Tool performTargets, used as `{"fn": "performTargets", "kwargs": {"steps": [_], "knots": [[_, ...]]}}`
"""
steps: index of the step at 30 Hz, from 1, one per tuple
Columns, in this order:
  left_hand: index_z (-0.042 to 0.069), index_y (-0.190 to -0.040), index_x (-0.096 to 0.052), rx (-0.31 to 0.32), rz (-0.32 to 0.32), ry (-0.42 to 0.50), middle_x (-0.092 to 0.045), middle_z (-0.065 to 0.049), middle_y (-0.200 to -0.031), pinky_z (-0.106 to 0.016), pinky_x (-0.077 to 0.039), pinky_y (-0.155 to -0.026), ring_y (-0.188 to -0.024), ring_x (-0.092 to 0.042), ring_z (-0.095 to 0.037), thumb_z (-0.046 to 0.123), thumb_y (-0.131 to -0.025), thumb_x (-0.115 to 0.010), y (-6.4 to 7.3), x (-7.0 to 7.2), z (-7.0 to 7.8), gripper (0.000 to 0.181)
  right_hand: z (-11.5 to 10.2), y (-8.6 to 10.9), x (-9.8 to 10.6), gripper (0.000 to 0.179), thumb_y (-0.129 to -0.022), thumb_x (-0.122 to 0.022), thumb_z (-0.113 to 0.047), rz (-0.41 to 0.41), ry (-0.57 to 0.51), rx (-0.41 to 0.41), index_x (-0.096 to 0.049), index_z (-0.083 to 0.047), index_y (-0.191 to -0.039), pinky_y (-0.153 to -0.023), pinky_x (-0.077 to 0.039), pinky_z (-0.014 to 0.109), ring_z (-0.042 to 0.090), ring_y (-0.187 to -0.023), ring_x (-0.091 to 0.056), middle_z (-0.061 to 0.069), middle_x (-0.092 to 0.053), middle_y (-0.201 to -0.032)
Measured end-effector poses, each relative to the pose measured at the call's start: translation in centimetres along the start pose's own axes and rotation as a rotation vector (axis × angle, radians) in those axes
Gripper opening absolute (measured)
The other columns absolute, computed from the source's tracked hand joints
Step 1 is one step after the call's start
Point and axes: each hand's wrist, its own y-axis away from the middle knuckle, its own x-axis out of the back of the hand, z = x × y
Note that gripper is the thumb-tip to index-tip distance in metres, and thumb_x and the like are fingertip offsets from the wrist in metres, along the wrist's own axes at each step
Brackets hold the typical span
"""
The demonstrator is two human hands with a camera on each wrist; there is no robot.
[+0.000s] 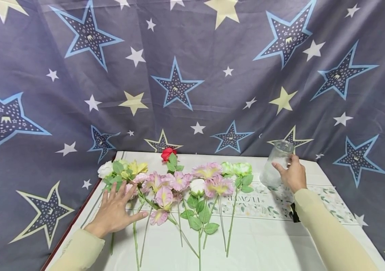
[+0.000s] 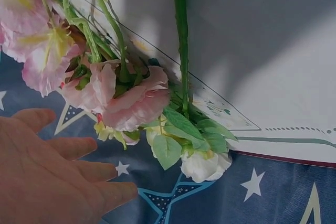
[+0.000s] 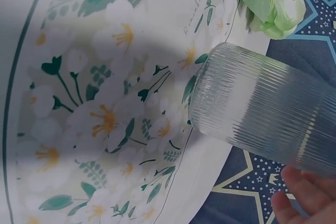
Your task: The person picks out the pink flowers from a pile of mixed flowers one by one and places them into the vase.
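In the head view my right hand (image 1: 294, 175) grips a clear ribbed glass vase (image 1: 271, 174) near its upper part, thumb on one side and fingers on the other. Whether the vase's base touches the table cannot be told. My left hand (image 1: 114, 210), fingers spread and straight, is over the left end of a row of flowers and holds nothing. Nearest to it are pink flowers (image 2: 139, 103) and a white flower (image 2: 206, 165) with green leaves. Farther along lie pink-yellow blooms (image 1: 163, 197), a white rose (image 1: 197, 185), a red rose (image 1: 168, 153) and pale green flowers (image 1: 236, 168).
The flowers' stems point toward the near side of the white table (image 1: 257, 241). A printed floral band (image 1: 246, 201) crosses its cover. Behind rises a grey-blue star-patterned curtain (image 1: 192, 45). A small black object (image 1: 294, 213) shows beside the right sleeve.
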Motion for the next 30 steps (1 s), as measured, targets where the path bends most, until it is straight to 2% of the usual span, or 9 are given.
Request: {"fn": "performTargets", "kwargs": {"steps": [5,14,30], "knots": [[0.01,-0.159,-0.037,-0.005,0.007,0.001,-0.022,-0.032,-0.163,-0.072,0.001,-0.116,-0.15,-0.003,-0.057,0.083,-0.077,-0.064,-0.1,-0.2,0.0,0.114,0.2,0.3,-0.1,0.079,-0.099,-0.069,-0.038,0.005,0.004,0.008,-0.031,0.006,-0.153,-0.1,-0.047,0.059,0.049,-0.126,-0.054,0.035,-0.05,-0.142],[0.008,-0.159,-0.037,-0.015,0.014,0.006,-0.022,-0.032,-0.163,-0.073,0.001,-0.116,-0.149,-0.004,-0.059,0.084,-0.077,-0.064,-0.3,-0.4,0.0,0.115,0.4,1.4,-0.2,0.076,-0.097,-0.072,-0.035,0.024,-0.021,0.078,-0.036,0.008,-0.149,-0.099,-0.048,0.06,0.051,-0.121,-0.057,0.036,-0.054,-0.137],[0.01,-0.159,-0.037,-0.011,0.004,-0.007,-0.021,-0.032,-0.163,-0.072,0.002,-0.116,-0.15,-0.002,-0.058,0.084,-0.077,-0.063,-0.2,-0.3,0.0,0.114,-0.1,3.5,0.3,0.078,-0.097,-0.072,-0.037,-0.014,-0.008,0.144,-0.036,0.012,-0.147,-0.096,-0.049,0.06,0.052,-0.118,-0.059,0.039,-0.053,-0.136]]}}
